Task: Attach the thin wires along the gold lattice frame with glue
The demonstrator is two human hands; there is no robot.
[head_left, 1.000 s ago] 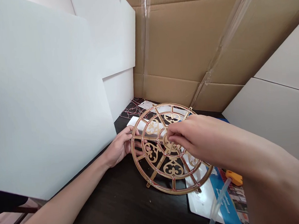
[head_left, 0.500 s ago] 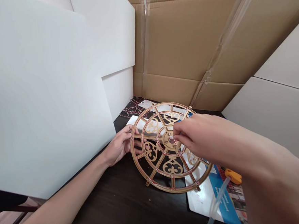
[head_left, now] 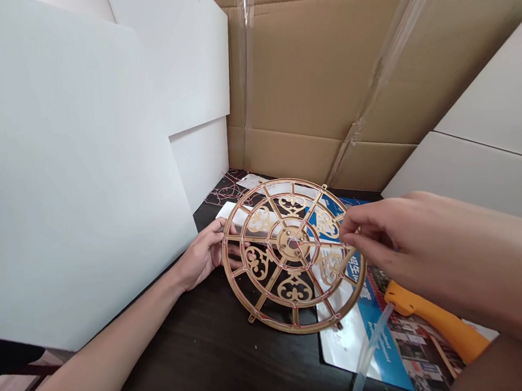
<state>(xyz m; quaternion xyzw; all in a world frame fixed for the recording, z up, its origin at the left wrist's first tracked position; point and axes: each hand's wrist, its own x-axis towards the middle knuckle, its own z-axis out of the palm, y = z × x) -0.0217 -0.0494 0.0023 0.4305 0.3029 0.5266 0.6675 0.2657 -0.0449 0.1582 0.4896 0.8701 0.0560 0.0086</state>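
The left hand [head_left: 203, 258] steadies the gold wheel's [head_left: 292, 256] left rim, grip pinching it, while the right hand [head_left: 382, 234], fingertips pressed together, pulls thin wire at its right side.

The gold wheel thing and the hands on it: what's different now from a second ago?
The right hand has drawn away from the hub of the gold wheel toward its right rim, fingers pinched; whether it holds a wire cannot be told. The hub and an orange handle now show. The left hand still grips the left rim, and the wheel has barely moved.
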